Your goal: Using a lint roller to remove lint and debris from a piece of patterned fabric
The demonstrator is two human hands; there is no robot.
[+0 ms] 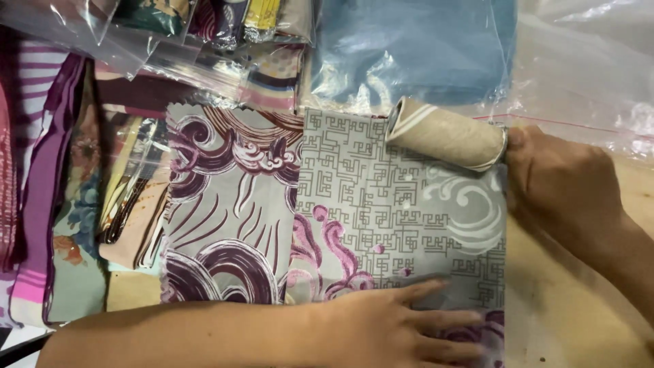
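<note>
Fabric swatch point(402, 211) under my left hand point(388, 334): grey, darker grey key-maze linework, white swirls, purple-pink scrolls. Neighbouring swatch point(228, 211): grey, dark plum swirls and stripes. Lint roller point(446, 133) at my right hand point(565, 184): beige, white edge. Bagged cloth point(415, 48): plain blue. Folded fabrics point(41, 184): purple-pink stripes.

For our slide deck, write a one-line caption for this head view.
Left hand presses flat on a grey patterned cloth while the right hand holds a lint roller on it.

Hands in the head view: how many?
2. Left hand lies flat on the grey patterned fabric swatch, bottom centre. Right hand grips the beige lint roller, right edge.
</note>
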